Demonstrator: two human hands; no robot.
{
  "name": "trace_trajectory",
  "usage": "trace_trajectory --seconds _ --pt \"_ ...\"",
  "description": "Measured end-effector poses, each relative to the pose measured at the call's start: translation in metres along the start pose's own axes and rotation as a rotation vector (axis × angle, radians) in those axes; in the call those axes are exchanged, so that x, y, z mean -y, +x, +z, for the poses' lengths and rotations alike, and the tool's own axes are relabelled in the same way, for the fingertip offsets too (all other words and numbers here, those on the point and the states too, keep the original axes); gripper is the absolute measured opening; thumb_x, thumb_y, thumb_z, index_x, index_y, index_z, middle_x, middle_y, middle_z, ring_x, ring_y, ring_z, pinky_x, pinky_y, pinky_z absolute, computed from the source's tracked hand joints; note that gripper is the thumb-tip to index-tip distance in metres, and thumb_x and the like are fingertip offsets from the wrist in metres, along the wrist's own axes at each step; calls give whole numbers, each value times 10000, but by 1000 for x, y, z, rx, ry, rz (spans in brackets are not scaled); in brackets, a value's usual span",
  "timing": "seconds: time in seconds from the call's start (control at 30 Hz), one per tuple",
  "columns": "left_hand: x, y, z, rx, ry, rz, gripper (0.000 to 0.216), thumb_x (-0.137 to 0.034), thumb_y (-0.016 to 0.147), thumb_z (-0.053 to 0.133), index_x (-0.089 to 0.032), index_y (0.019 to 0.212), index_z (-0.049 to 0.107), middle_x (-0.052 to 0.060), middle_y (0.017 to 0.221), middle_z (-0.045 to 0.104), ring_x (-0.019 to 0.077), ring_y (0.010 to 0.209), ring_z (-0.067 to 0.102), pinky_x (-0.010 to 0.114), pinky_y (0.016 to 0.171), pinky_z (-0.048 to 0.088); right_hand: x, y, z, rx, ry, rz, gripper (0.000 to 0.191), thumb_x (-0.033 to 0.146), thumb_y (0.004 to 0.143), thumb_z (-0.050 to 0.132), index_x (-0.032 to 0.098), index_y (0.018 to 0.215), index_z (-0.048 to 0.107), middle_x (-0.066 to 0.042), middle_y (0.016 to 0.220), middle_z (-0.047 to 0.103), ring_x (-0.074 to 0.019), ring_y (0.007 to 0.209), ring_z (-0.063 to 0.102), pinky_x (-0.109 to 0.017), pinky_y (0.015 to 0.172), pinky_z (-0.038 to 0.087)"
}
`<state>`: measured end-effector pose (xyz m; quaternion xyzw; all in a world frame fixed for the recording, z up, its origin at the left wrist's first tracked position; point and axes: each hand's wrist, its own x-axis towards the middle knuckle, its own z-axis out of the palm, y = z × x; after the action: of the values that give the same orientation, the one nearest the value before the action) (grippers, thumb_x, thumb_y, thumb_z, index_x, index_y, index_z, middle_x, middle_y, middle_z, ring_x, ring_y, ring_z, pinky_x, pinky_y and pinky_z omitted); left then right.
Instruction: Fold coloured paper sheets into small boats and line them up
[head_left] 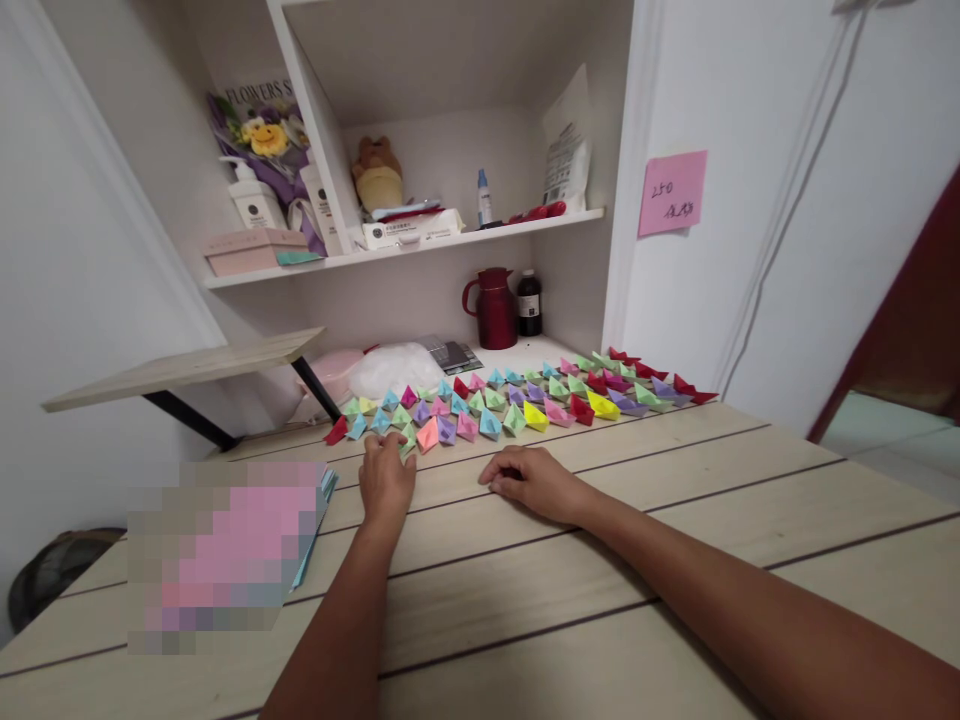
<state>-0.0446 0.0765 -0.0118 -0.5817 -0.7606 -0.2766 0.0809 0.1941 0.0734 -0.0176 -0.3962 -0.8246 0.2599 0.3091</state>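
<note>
The left hand point(386, 475) is right at a green paper boat point(407, 438), its grip impossible to tell! The right hand point(536, 482) rests loosely curled on the table point(600, 620), thumb and fingers slightly parted; colourful boats point(491, 424) line up beyond both, paper sheets point(262, 525) left of the left hand.

White shelving point(450, 60) rises beside a white wall point(739, 90), behind a pale wooden table point(540, 610).
</note>
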Motion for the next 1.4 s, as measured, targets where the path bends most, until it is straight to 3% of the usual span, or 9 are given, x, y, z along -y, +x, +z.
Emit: trace_trajectory --seconds 0.27,0.67,1.4 --pt "3 3 1 37 -18 1 227 -234 818 579 -237 1045 589 37 940 632 190 884 619 274 706 417 1 0 -1 -3 -9 -4 165 195 791 611 224 901 732 -25 894 705 -160 784 620 -279 775 437" --pt "1 3 1 38 -26 -31 236 -246 818 586 -244 1054 589 47 992 647 194 892 629 276 690 408 2 0 -1 -3 -15 -1 164 186 790 615 230 898 730 -23 905 707 -160 788 622 -279 774 439" --pt "0 7 0 74 -64 -95 342 -241 811 585 -268 1149 544 5 912 707 190 891 644 268 668 376 0 0 1 2 -4 4 153 210 793 615 235 894 726 -15 855 698 -161 778 618 -281 759 437"
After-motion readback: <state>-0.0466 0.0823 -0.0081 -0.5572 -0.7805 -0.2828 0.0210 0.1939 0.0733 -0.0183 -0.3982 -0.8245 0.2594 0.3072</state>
